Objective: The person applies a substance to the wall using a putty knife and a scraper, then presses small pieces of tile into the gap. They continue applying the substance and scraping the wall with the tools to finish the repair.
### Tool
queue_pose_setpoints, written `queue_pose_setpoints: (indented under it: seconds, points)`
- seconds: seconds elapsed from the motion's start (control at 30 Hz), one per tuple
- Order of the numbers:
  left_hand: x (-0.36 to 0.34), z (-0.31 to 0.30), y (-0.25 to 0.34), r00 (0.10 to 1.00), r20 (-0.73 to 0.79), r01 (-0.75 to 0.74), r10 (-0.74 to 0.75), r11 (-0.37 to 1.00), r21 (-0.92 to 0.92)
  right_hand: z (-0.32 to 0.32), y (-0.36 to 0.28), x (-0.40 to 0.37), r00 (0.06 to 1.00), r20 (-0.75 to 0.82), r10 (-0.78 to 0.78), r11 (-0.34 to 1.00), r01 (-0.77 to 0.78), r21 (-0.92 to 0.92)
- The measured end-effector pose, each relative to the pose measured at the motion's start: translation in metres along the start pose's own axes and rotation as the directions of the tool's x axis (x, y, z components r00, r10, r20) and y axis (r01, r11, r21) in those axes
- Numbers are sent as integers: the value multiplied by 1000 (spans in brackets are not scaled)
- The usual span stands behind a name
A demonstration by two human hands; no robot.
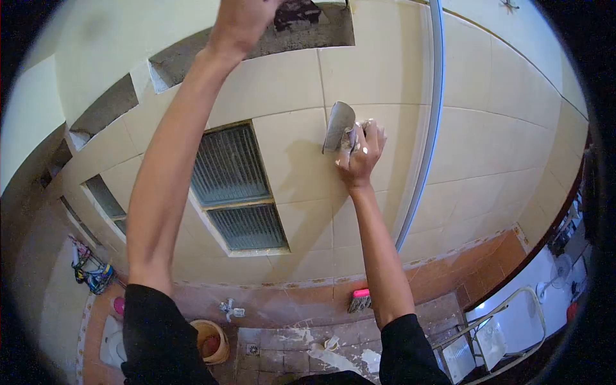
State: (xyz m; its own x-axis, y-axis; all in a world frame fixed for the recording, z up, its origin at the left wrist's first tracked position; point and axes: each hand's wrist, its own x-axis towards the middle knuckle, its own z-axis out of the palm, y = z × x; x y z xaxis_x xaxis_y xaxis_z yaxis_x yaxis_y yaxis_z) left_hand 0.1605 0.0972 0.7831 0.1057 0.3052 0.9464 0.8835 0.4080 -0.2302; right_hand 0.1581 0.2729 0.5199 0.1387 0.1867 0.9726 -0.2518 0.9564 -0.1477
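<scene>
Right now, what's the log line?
left hand: up at bare gap | right hand: grips trowel | trowel by tiled wall

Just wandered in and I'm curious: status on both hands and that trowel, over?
Left hand raised at untiled gap, grip unclear. Right hand shut on trowel, blade by wall tile. Vertical pipe just right of it.

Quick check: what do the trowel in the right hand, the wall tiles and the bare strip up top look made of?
The trowel in the right hand: the blade looks like grey metal with a dull sheen and pale smears. The wall tiles: probably glazed ceramic, cream and smooth, with thin joints. The bare strip: rough and grey, likely cement mortar.
</scene>
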Motion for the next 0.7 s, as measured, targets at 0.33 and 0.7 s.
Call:
queue_pose_setpoints:
  seconds: [0.33,0.7]
  points:
    - [-7,-5,0,982,18,-189,189,982,1,-1,-3,3,1000,-3,9,1000,-9,-14]
    - [-21,9,-21,989,-15,-150,149,982,-114,0,-2,3,999,-28,-39,998,38,-48]
